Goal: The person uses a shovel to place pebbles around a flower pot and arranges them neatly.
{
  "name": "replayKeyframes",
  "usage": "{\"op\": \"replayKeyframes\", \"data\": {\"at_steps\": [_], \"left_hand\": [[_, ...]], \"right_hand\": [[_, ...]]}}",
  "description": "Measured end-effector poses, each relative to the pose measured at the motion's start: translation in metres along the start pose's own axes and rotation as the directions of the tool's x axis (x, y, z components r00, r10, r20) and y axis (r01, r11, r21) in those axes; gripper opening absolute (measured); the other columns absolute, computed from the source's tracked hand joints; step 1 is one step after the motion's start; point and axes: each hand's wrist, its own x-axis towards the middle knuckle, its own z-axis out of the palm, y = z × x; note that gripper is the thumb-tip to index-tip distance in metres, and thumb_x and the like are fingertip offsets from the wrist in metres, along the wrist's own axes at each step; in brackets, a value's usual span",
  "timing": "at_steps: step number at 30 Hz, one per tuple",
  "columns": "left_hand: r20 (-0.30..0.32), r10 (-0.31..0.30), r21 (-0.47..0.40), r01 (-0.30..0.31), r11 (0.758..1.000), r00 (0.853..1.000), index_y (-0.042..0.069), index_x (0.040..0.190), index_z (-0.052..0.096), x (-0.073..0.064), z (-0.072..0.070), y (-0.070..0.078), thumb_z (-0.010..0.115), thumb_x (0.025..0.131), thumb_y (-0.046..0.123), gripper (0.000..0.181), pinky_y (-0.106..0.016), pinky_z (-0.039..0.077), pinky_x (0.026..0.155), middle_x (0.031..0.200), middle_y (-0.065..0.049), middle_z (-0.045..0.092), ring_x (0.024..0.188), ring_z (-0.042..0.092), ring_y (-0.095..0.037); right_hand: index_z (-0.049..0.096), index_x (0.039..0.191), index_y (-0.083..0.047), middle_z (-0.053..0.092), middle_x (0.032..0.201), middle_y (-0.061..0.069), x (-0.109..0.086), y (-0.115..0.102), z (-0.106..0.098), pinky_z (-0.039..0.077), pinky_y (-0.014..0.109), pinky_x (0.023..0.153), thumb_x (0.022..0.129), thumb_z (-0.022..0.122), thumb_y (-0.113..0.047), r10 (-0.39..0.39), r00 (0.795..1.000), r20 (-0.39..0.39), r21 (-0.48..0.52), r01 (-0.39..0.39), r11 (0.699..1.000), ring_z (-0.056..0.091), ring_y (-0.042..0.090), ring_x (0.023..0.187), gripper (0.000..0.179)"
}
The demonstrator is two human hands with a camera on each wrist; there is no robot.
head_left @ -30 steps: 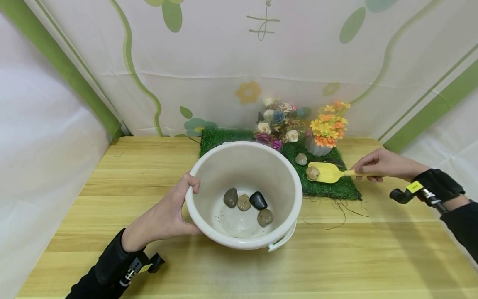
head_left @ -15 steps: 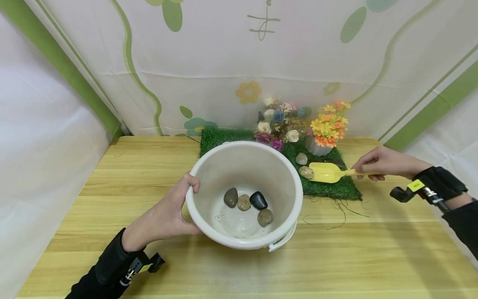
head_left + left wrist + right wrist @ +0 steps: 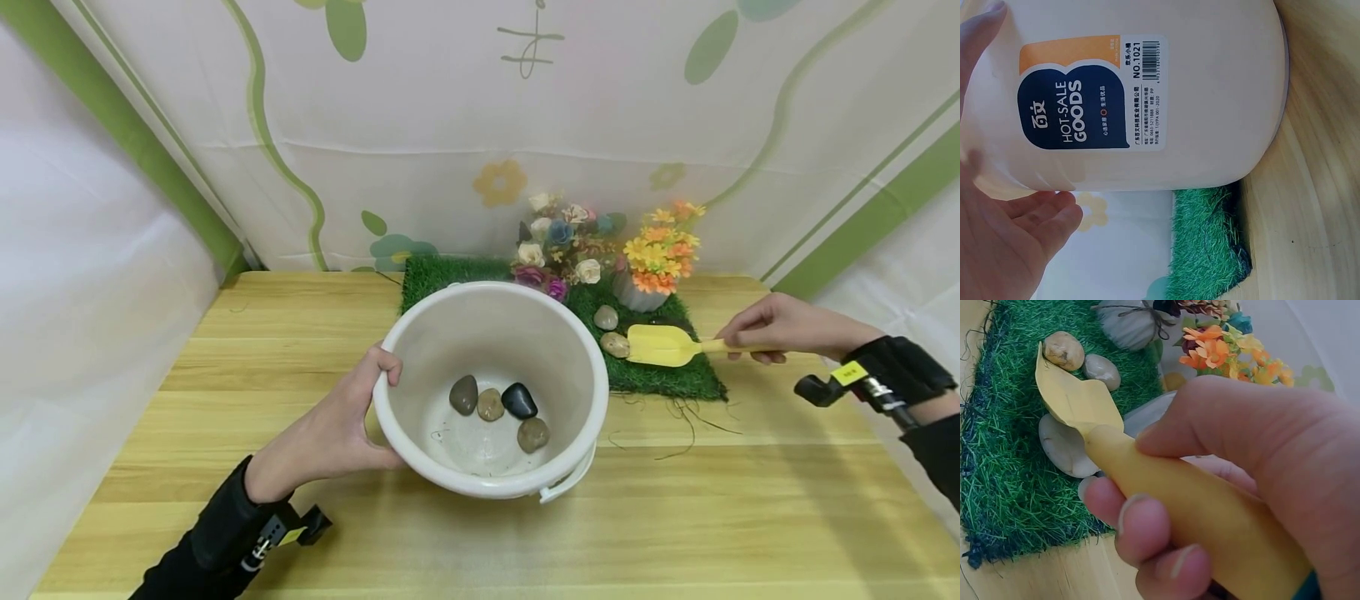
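A white bucket [image 3: 491, 483] stands tilted toward me, and my left hand [image 3: 337, 421] grips its left rim. Inside lie several stones, among them a black stone [image 3: 519, 402] and a grey-brown stone [image 3: 463, 396]. My right hand [image 3: 787, 327] holds a yellow toy shovel [image 3: 662, 345] by its handle, over the artificial grass mat [image 3: 675, 383]. At the blade's front edge sits a tan stone [image 3: 615, 345]; a grey stone [image 3: 606, 317] lies just behind it. In the right wrist view a white stone [image 3: 1067, 447] shows beside and partly under the blade.
Behind the shovel stands a pot of orange and yellow flowers [image 3: 660, 254]. Mixed artificial flowers [image 3: 562, 242] are left of it, behind the bucket. Loose dark strands [image 3: 686, 429] lie on the wooden table [image 3: 300, 333]. A printed cloth [image 3: 420, 100] hangs along the back.
The tan stone has come off the shovel's blade and shifted slightly left onto the mat. My right hand has drawn the shovel a little to the right. My left hand and the bucket stay put.
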Motion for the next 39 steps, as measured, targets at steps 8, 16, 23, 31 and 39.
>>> {"op": "replayKeyframes", "data": {"at_steps": [8, 16, 23, 31, 39], "left_hand": [[0.000, 0.014, 0.006, -0.014, 1.000, 1.000, 0.009, 0.097, 0.029, 0.004, -0.002, 0.006, 0.084, 0.060, 0.017, 0.067, -0.040, 0.051, 0.068, 0.119, -0.017, 0.039, 0.107, 0.046, -0.031], [0.003, -0.016, -0.006, 0.016, 1.000, 1.000, 0.010, 0.099, 0.028, -0.002, 0.002, -0.011, 0.085, 0.058, 0.021, 0.071, -0.042, 0.051, 0.070, 0.124, -0.016, 0.036, 0.112, 0.043, -0.030], [0.007, -0.013, -0.005, 0.013, 1.000, 1.000, 0.005, 0.097, 0.029, 0.000, -0.001, 0.002, 0.084, 0.059, 0.016, 0.068, -0.042, 0.051, 0.070, 0.124, -0.019, 0.036, 0.111, 0.044, -0.033], [0.009, -0.007, -0.001, 0.007, 1.000, 1.000, 0.003, 0.095, 0.029, 0.002, -0.002, 0.009, 0.084, 0.058, 0.012, 0.067, -0.043, 0.051, 0.069, 0.122, -0.018, 0.037, 0.109, 0.044, -0.036], [0.003, -0.013, 0.000, 0.013, 1.000, 1.000, 0.005, 0.098, 0.029, -0.004, 0.003, -0.015, 0.085, 0.057, 0.020, 0.071, -0.041, 0.051, 0.070, 0.125, -0.016, 0.036, 0.112, 0.044, -0.031]], "right_hand": [[0.056, 0.118, -0.001, 0.064, 0.090, 0.008, -0.013, -0.001, -0.011, 0.045, 0.032, 0.052, 0.095, 0.051, -0.022, 0.041, 0.998, -0.056, -0.018, -0.042, 0.999, 0.050, 0.024, 0.055, 0.032], [0.054, 0.122, -0.004, 0.065, 0.093, 0.008, -0.034, -0.006, -0.023, 0.044, 0.034, 0.051, 0.096, 0.050, -0.024, 0.070, 0.980, -0.185, -0.057, -0.082, 0.995, 0.048, 0.024, 0.055, 0.033], [0.054, 0.121, 0.002, 0.064, 0.087, 0.016, -0.043, -0.018, -0.028, 0.043, 0.036, 0.047, 0.095, 0.045, -0.003, -0.039, 0.977, -0.209, 0.030, 0.046, 0.998, 0.045, 0.024, 0.050, 0.028], [0.050, 0.120, 0.011, 0.062, 0.089, 0.020, -0.036, -0.039, -0.031, 0.038, 0.037, 0.041, 0.092, 0.037, 0.014, -0.280, 0.947, -0.159, 0.115, 0.300, 0.947, 0.043, 0.020, 0.049, 0.031], [0.053, 0.117, 0.011, 0.061, 0.082, 0.018, -0.021, -0.072, -0.027, 0.036, 0.038, 0.038, 0.090, 0.044, 0.012, -0.291, 0.933, -0.212, 0.078, 0.313, 0.947, 0.044, 0.020, 0.048, 0.028]]}}
